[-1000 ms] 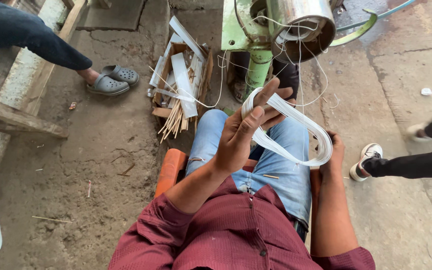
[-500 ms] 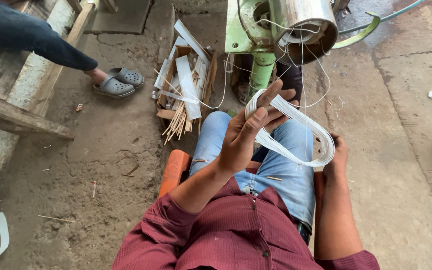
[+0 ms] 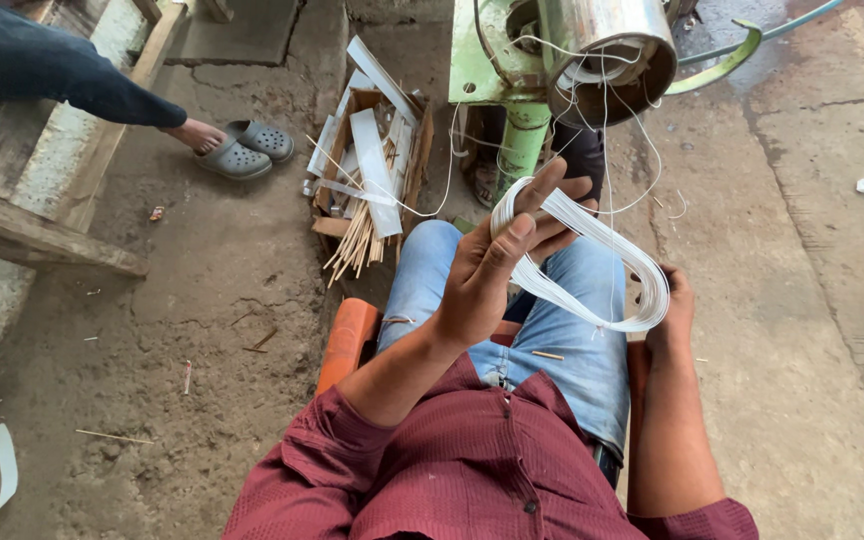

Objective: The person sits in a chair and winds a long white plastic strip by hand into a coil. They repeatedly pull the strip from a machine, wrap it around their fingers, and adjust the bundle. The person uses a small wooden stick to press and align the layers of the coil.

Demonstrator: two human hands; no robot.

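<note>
My left hand (image 3: 497,265) is raised in front of me, its fingers closed around one end of a loop of thin white strips (image 3: 592,265). My right hand (image 3: 674,305) holds the other end of the loop, lower and to the right, over my knee. The loop is stretched between the two hands. Loose white strands run up from it to a shiny metal drum (image 3: 612,50) on a green machine frame (image 3: 507,80) just ahead of me. I sit in blue jeans and a maroon shirt on an orange seat (image 3: 347,340).
A wooden box (image 3: 367,165) of flat white strips and thin sticks stands on the dirt floor ahead left. Another person's foot in a grey clog (image 3: 237,155) and dark sleeve (image 3: 47,70) are at far left beside wooden beams (image 3: 47,240). Concrete floor lies right.
The loop has stayed stretched between both hands, with my left fingers shifting slightly on it. The other person's shoes that were at the right edge have gone out of view.
</note>
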